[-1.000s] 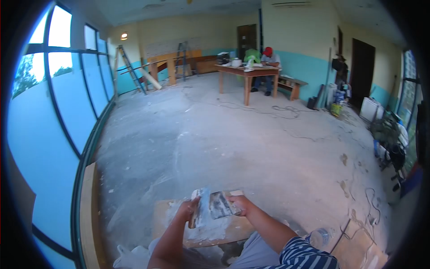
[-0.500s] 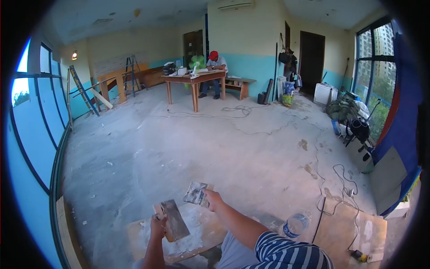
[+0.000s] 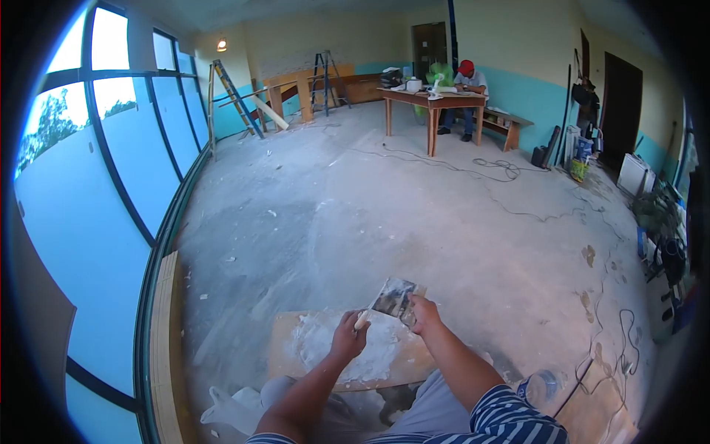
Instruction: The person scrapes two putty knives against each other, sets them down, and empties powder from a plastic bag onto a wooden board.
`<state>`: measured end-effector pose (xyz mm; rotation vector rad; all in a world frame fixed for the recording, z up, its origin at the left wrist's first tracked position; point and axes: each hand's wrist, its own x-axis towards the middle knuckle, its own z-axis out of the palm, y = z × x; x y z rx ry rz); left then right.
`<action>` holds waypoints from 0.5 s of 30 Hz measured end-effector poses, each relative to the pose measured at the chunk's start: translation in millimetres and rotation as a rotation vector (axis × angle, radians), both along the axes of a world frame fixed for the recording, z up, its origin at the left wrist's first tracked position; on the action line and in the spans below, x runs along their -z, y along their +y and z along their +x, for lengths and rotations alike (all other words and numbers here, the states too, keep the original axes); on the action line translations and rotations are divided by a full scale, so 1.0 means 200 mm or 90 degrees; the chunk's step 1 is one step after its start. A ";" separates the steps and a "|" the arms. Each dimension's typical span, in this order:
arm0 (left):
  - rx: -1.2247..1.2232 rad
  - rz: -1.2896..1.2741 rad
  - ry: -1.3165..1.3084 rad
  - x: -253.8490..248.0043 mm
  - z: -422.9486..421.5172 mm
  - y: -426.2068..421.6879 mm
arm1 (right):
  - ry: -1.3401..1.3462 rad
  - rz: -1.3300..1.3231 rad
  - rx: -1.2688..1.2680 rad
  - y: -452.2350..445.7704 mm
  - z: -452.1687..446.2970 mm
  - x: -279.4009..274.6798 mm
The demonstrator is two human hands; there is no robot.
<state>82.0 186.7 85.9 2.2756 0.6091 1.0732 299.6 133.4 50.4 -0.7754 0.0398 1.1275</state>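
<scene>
My left hand (image 3: 349, 337) is closed around the pale handle (image 3: 362, 320) of a putty knife, whose blade is turned nearly edge-on and hard to see. Just to its right, my right hand (image 3: 424, 314) grips a flat, putty-smeared scraper (image 3: 396, 297) by its near edge. The two tools come close together; whether they touch I cannot tell. Beneath both hands a wooden board (image 3: 279, 357) lies before my knees, with white putty (image 3: 373, 354) spread across its middle.
A clear plastic bottle (image 3: 546, 385) stands right of my knee. Long timber (image 3: 167, 348) lies along the left window wall. Cables (image 3: 629, 340) run over the floor at right. Farther off, a person in a red cap (image 3: 466, 81) sits at a wooden table (image 3: 433, 101), with stepladders (image 3: 237, 100) to the left.
The view has swung left. My hands have drawn together, and the left putty knife has turned from showing its broad face to nearly edge-on beside the right scraper.
</scene>
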 end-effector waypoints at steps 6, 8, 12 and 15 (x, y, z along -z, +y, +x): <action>-0.060 -0.059 0.176 0.03 -0.02 0.11 | -0.035 -0.055 0.039 0.04 0.07 0.10; -0.059 -0.012 0.292 0.05 -0.07 0.17 | -0.057 0.000 0.081 0.03 0.12 0.12; -0.104 0.104 0.158 -0.05 -0.04 0.11 | -0.250 -0.010 0.292 -0.01 0.08 -0.09; -0.038 0.210 0.103 -0.13 -0.03 0.03 | -0.295 -0.066 0.312 -0.02 0.07 -0.09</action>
